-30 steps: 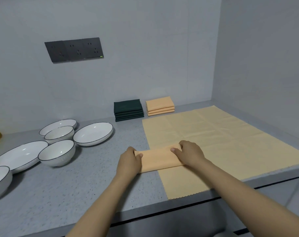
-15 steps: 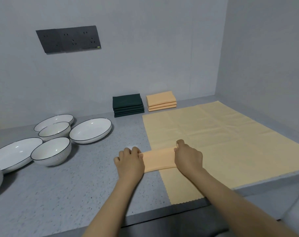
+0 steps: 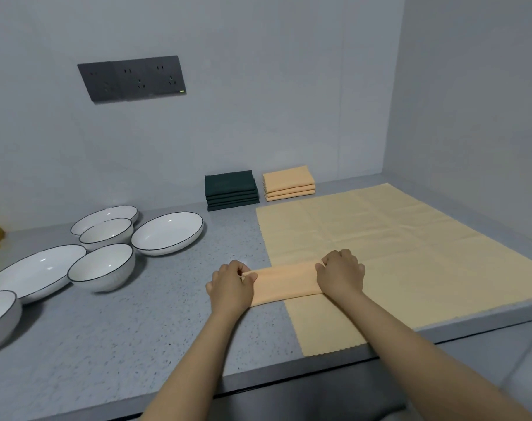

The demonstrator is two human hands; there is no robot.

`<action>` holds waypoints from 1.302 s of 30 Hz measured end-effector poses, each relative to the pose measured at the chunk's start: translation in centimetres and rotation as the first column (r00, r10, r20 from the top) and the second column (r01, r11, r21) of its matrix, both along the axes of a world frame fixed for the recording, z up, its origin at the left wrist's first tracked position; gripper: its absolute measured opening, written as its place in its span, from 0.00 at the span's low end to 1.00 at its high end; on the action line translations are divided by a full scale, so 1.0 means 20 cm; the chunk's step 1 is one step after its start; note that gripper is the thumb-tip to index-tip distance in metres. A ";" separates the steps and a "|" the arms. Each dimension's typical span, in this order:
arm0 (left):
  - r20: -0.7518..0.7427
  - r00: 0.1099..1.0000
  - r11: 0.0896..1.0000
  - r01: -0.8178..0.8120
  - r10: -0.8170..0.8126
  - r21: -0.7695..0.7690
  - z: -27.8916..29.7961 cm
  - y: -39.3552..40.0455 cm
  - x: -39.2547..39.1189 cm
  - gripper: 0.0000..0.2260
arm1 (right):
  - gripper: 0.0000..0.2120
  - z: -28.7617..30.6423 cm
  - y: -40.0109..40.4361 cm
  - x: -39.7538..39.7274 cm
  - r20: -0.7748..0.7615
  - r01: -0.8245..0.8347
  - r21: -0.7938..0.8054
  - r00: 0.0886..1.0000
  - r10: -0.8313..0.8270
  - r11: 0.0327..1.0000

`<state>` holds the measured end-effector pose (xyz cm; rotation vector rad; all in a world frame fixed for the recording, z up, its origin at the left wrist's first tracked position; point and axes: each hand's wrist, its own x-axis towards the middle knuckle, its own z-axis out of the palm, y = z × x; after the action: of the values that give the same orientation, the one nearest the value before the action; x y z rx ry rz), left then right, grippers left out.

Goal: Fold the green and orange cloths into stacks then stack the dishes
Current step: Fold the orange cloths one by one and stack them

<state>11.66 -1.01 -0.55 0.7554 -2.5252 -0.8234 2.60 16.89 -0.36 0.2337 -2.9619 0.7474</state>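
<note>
Folded orange cloth (image 3: 284, 282) lies long axis left-right; left hand (image 3: 230, 285) and right hand (image 3: 340, 273) pinch its 2 ends.

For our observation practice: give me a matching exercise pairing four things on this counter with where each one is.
Things:
1. green cloth stack
2. folded orange cloth
3. spread orange cloth
4. socket panel

Places:
A. on the wall
B. flat over the counter's right side
C. left of the orange stack, by the back wall
D. held between the left hand and right hand

Pairs: 1-C, 2-D, 3-B, 4-A
</note>
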 end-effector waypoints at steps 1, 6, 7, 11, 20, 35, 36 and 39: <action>-0.019 1.000 0.999 0.012 -0.011 0.043 0.02 0.00 0.02 0.04 | 0.12 0.02 0.01 0.00 0.023 -0.008 -0.029 1.000 0.009 1.000; -0.232 0.970 0.937 0.144 -0.070 0.317 0.07 0.00 0.06 0.04 | 0.02 0.07 0.05 0.01 0.074 -0.054 -0.401 0.993 0.091 0.914; -0.271 0.961 0.927 0.146 -0.050 0.344 0.09 0.00 0.05 0.04 | 0.03 0.09 0.06 0.01 0.060 -0.071 -0.461 0.992 0.111 0.885; -0.355 0.934 0.875 0.152 0.025 0.459 0.18 0.02 -0.03 0.09 | 0.07 0.17 0.07 0.00 -0.037 -0.121 -0.621 0.991 0.125 0.774; -0.451 0.892 0.927 0.152 0.021 0.343 0.36 0.04 -0.30 0.05 | 0.09 0.30 0.08 -0.27 -0.164 -0.185 -0.657 0.981 0.102 0.731; -0.166 0.939 0.919 0.331 -0.300 0.214 0.35 -0.12 -1.02 0.26 | 0.23 0.35 -0.07 -0.97 0.010 -0.227 -0.618 0.955 0.297 0.753; -0.182 0.934 0.922 0.339 -0.307 0.185 0.34 -0.13 -1.10 0.23 | 0.23 0.35 -0.10 -1.05 0.001 -0.238 -0.609 0.954 0.301 0.757; -0.212 0.929 0.930 0.336 -0.302 0.146 0.33 -0.19 -1.30 0.11 | 0.24 0.33 -0.19 -1.25 -0.016 -0.260 -0.580 0.951 0.309 0.772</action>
<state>-14.39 -4.78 6.05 0.2965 -2.4584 -1.1859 -22.49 13.11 6.28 0.6230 -2.6173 1.6824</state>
